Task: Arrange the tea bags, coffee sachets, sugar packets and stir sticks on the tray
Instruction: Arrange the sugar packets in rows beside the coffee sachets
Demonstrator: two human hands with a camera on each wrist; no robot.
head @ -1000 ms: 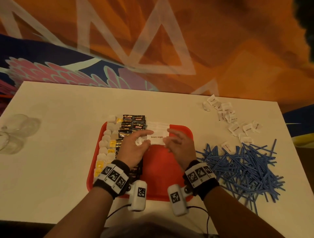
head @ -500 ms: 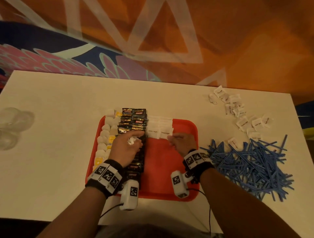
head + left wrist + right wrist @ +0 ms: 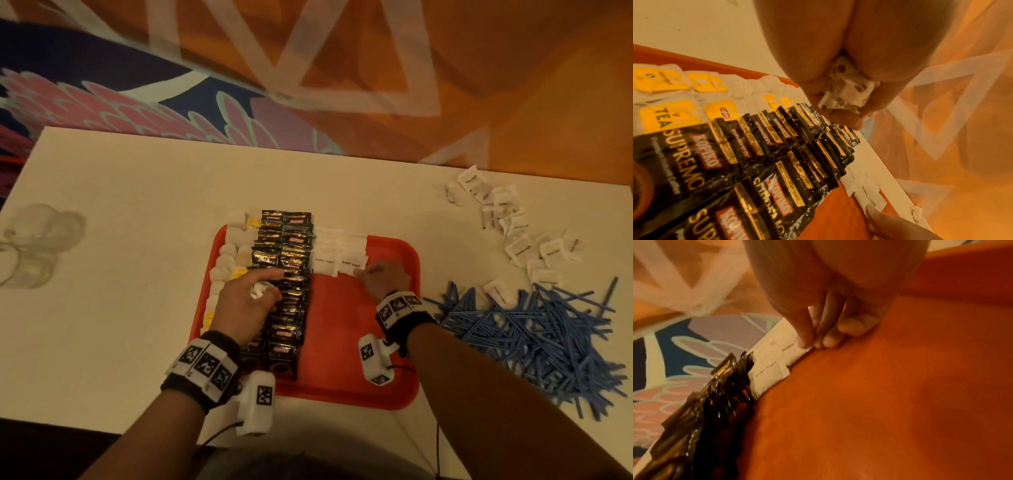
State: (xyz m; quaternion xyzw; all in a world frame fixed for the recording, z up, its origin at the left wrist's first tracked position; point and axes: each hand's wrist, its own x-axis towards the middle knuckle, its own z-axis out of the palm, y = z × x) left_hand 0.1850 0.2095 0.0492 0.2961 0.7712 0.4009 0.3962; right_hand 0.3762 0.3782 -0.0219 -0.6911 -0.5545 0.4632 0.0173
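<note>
A red tray (image 3: 359,342) holds a left column of tea bags (image 3: 226,260), a middle band of black coffee sachets (image 3: 287,246) and, at the top right, white brown-sugar packets (image 3: 339,243). My left hand (image 3: 263,284) hovers over the coffee sachets (image 3: 756,146) and grips crumpled white sugar packets (image 3: 846,87) in its palm, index finger stretched out. My right hand (image 3: 363,273) pinches the near right corner of the front sugar packet (image 3: 781,340), thumb on top, the packet lying flat on the tray (image 3: 900,402).
Loose white sugar packets (image 3: 513,233) lie scattered on the table at the far right. A big heap of blue stir sticks (image 3: 534,329) sits right of the tray. Clear glassware (image 3: 30,246) stands at the left edge. Patterned carpet lies beyond the table.
The brown-sugar packet that both hands held above the tray now lies in the row beside the coffee. My left hand moved left over the sachets; my right hand dropped to the packet's corner.
</note>
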